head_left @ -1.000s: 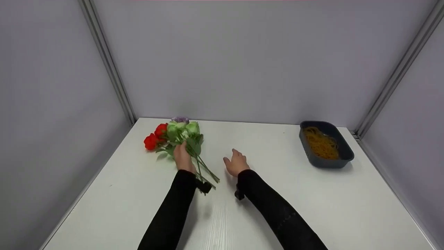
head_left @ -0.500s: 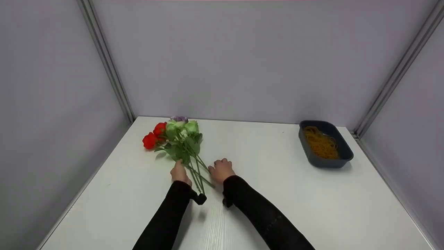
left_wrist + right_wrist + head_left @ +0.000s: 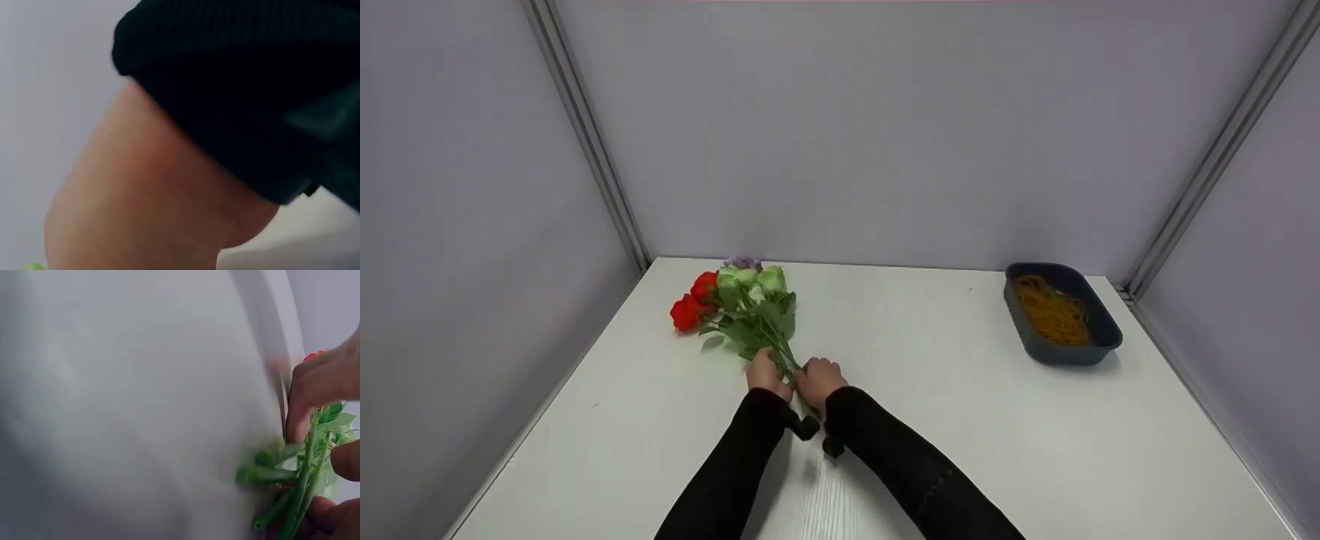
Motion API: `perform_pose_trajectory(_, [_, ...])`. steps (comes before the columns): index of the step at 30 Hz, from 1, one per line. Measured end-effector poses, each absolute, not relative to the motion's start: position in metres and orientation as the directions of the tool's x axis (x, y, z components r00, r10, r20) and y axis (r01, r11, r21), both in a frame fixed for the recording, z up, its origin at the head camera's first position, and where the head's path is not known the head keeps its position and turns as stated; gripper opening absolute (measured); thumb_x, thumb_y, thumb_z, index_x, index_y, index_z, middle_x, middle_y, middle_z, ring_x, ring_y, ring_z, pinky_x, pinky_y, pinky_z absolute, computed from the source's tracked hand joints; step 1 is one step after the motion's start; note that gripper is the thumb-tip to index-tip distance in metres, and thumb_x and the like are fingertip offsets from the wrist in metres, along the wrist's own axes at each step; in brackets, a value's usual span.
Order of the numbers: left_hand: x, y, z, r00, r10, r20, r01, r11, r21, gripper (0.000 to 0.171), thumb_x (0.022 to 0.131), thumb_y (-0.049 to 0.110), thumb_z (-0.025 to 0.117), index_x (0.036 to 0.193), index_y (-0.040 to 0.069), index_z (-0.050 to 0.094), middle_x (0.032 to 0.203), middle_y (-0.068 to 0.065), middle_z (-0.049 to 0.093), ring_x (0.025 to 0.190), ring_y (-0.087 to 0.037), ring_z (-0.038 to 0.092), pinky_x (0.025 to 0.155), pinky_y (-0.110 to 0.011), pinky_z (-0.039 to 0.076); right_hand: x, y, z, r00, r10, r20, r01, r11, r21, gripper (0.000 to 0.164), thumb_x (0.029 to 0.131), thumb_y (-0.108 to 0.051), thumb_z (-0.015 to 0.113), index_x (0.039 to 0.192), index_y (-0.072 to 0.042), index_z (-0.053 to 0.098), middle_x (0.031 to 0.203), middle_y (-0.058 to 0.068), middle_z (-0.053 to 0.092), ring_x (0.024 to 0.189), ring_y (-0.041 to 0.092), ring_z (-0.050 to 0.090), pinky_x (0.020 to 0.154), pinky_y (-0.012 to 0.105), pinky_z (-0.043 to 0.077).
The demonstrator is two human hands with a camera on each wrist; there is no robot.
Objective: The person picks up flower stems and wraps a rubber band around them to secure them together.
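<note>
A bunch of flowers (image 3: 754, 289) lies at the back left of the white table, with red, pale green and purple blooms and green leaves. Its stems run toward me, drawn close together. On their left side, my left hand (image 3: 767, 373) grips the stems below the leaves. My right hand (image 3: 819, 380) curls its fingers round the same stems from the right. Cut ends of the green stems (image 3: 261, 475) show in the right wrist view, beside the fingers (image 3: 323, 382). The left wrist view is mostly filled by the back of my left hand (image 3: 140, 197) and a dark sleeve.
A dark grey tub (image 3: 1065, 354) holding a heap of yellow-brown rubber bands (image 3: 1054, 315) stands at the back right. Grey walls with metal corner posts (image 3: 592, 135) enclose the white table (image 3: 945, 360) at the back and both sides.
My left hand has slid from the leaves down to the stems. The right hand has come in from the right to meet it, and the spread stems are now gathered closer.
</note>
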State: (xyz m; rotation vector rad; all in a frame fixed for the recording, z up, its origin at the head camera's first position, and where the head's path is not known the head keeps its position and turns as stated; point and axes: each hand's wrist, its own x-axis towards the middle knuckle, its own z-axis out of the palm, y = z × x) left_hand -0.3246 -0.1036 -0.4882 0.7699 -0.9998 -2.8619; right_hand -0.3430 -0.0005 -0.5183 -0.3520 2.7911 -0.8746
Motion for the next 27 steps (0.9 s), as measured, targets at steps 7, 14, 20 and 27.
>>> perform_pose_trajectory(7, [-0.329,-0.098,-0.482,-0.878,-0.075,-0.472,-0.179,-0.864,0.470,0.051,0.100,0.017,0.031,0.147,0.007,0.014,0.151,-0.005,0.017,0.126,-0.013,0.026,0.098,-0.024,0.026,-0.345,-0.001,-0.515,-0.947,-0.287,-0.143,-0.168,0.825,-0.539,0.035,0.099,-0.032,0.042,0.092,-0.004,0.062,0.105,0.019,0.060,0.105,0.039,0.053,0.095,0.044,0.039])
perform_pose_trajectory(14, [-0.330,-0.099,-0.477,-0.863,-0.020,-0.505,-0.266,-0.832,0.487,0.069,0.098,0.018,0.038,0.148,0.015,-0.010,0.155,-0.006,-0.012,0.143,-0.021,-0.005,0.116,-0.036,0.007,-0.348,-0.002,-0.515,-0.944,-0.291,-0.156,-0.175,0.842,-0.510,0.035,0.098,-0.029,0.044,0.082,-0.006,0.065,0.104,0.018,0.063,0.105,0.039,0.054,0.095,0.046,0.039])
perform_pose_trajectory(20, [-0.331,-0.101,-0.477,-0.847,0.074,-0.526,-0.334,-0.845,0.419,0.068,0.099,0.023,0.034,0.147,0.018,-0.013,0.153,-0.007,-0.008,0.140,-0.020,0.003,0.111,-0.029,0.015,-0.350,-0.002,-0.513,-0.952,-0.248,-0.180,-0.117,0.838,-0.532,0.030,0.097,-0.027,0.045,0.094,-0.002,0.062,0.107,0.019,0.062,0.107,0.039,0.054,0.095,0.045,0.040])
perform_pose_trajectory(27, [-0.337,-0.105,-0.481,-0.842,0.141,-0.520,-0.367,-0.858,0.361,0.064,0.098,0.022,0.037,0.147,0.014,-0.002,0.152,-0.006,0.005,0.136,-0.018,0.015,0.101,-0.025,0.027,-0.349,-0.001,-0.512,-0.945,-0.289,-0.154,-0.168,0.831,-0.531,0.033,0.099,-0.025,0.044,0.118,0.002,0.047,0.099,0.018,0.062,0.094,0.028,0.062,0.078,0.037,0.048])
